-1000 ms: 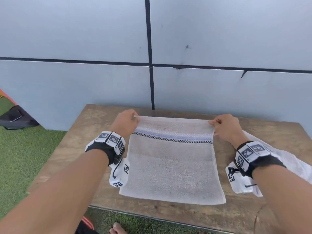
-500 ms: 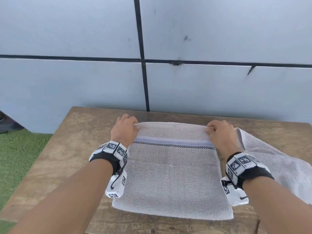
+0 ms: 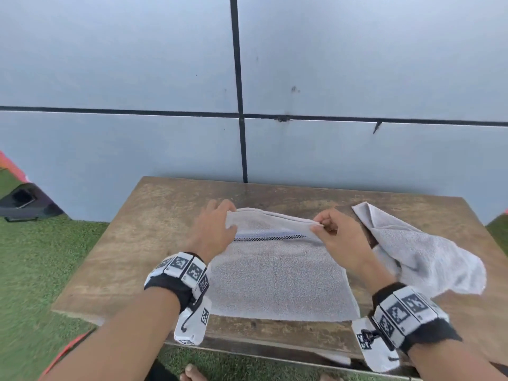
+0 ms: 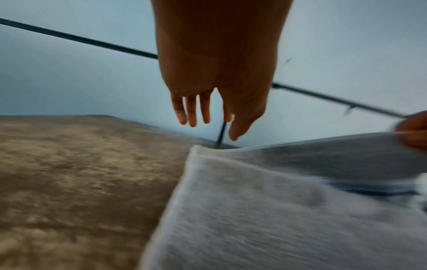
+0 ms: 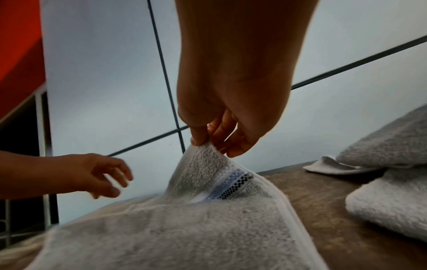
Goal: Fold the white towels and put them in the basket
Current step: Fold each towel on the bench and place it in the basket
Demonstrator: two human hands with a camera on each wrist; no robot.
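Right hand (image 3: 341, 237) pinches the far right corner of the towel (image 3: 280, 281) between thumb and fingertips (image 5: 198, 138), corner lifted off the table (image 3: 132, 243); the rest of the towel lies flat on the table in front of the person, near edge close to the table's front edge

Left hand (image 3: 213, 229) is at the far left corner, fingers straight and loose; left wrist view shows the hand (image 4: 215, 76) above the corner, holding nothing. Head view alone cannot settle whether it touches the cloth

Checkered stripe (image 3: 270, 238) runs across the towel just under the raised far edge

Second towel (image 3: 423, 251) lies crumpled on the table just right of the right hand, apart from the flat one, nothing lying between them. Grey panelled wall (image 3: 357, 64) stands behind the table, green turf (image 3: 41, 265) to the left

Versus 0.5 s ago: both hands gripped the far edge low on the table; now the left has let go, and the right has raised its corner and pulled it inward
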